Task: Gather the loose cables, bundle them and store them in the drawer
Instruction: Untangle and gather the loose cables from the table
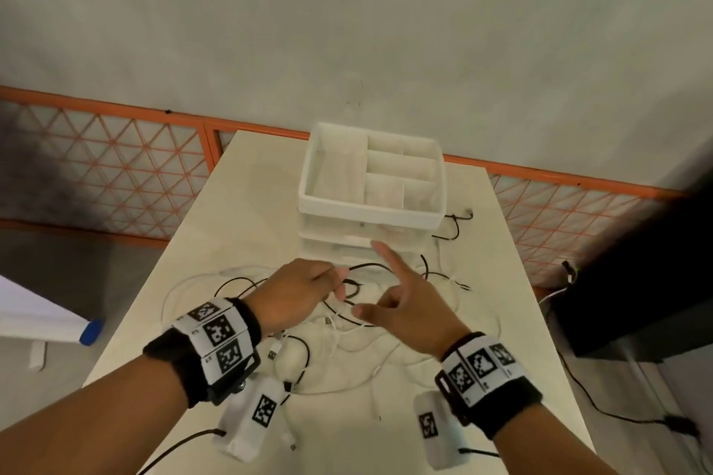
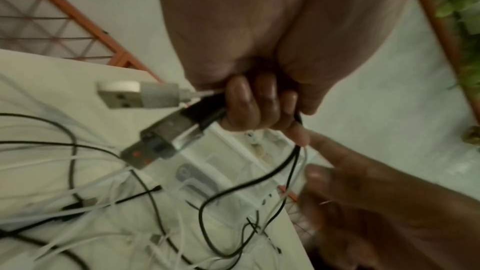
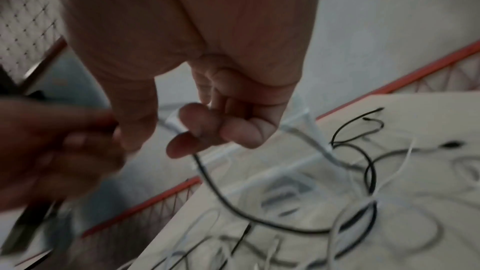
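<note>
Hands close: left hand (image 1: 297,291) fisted round cables (image 2: 166,137); right hand (image 1: 405,305) index straight, grip unclear.

A bare indoor work area is suggested: a plain white rectangular table (image 1: 247,204) is set beside orange-framed triangular lattice panels (image 1: 115,158) and a plain grey wall (image 1: 347,31); nothing finer can be told.

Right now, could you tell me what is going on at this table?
A person is gathering loose cables on the table. The left hand grips a white cable and a black cable just behind their USB plugs. The right hand hooks the black cable in its curled fingers, index finger out. Most lie tangled before the drawer unit.
</note>
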Demonstrator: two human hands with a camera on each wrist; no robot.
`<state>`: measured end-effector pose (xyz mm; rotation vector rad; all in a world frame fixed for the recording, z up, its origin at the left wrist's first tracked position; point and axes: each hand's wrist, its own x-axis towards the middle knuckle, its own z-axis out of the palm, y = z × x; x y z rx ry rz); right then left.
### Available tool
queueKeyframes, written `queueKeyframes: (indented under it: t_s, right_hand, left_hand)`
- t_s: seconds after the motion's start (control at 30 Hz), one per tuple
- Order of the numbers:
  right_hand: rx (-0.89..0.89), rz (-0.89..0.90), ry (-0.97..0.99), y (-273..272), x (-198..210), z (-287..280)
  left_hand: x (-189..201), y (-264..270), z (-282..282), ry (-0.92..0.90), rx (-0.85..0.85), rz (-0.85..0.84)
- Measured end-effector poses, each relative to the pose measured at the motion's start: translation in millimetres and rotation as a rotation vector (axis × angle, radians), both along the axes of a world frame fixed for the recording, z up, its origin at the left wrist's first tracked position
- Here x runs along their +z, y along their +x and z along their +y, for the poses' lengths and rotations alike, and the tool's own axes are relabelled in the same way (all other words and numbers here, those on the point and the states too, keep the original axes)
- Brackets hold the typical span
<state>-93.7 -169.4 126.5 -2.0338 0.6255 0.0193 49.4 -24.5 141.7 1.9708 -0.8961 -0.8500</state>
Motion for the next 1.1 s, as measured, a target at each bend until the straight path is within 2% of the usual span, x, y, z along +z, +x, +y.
queueKeyframes:
  t_s: [0.1,0.17,0.23,0.3,0.37,0.4,0.47,0.57,0.63,0.7,0.8,0.87,0.93,1.03,1.1]
  right_hand:
    - [-0.087,0.080,0.015,10,-15,3]
    - [-0.284,0.023,-0.156,7,-27,-15]
    - [-0.428,-0.092,-0.357,-1,-38,-29]
    - [-0.307,-0.095,-0.348,-8,-47,-31]
    - [-0.091,0.022,-0.304,-17,-60,-19]
    - [-0.009,0.079,-0.343,-21,-66,-11]
    - [0.151,0.189,-0.489,-29,-78,1]
    - [0.450,0.491,-0.763,-33,-93,13]
    - [0.503,0.659,-0.794,-31,-93,17]
    - [0.447,0.687,-0.709,-23,-85,18]
    - [0.305,0.467,-0.550,-3,-57,20]
    - [0.221,0.207,-0.476,10,-29,20]
    - [0.061,-0.038,-0.376,18,3,13]
    - [-0.195,-0.291,-0.347,17,45,-8]
    - [-0.355,-0.388,-0.372,9,57,-29]
  left_hand:
    - [8,-2,0,-0.058,-0.041,0.107]
    - [9,6,10,-0.054,-0.044,0.119]
    - [0,12,22,0.062,-0.078,0.023]
    - [-14,16,35,0.173,-0.044,-0.073]
    - [-32,19,46,0.220,0.095,-0.120]
    - [-38,20,50,0.234,0.168,-0.105]
    - [-44,19,52,0.214,0.267,-0.056]
    - [-43,19,51,0.132,0.284,0.019]
    - [-41,18,49,0.091,0.293,0.057]
    - [-40,14,45,0.045,0.294,0.069]
    - [-37,1,35,-0.029,0.213,0.077]
    - [-40,-7,27,-0.017,0.133,0.083]
    - [-48,-12,26,0.028,0.080,0.078]
    - [-60,-9,34,0.090,0.063,0.007]
    - [-64,-1,44,0.120,0.087,-0.017]
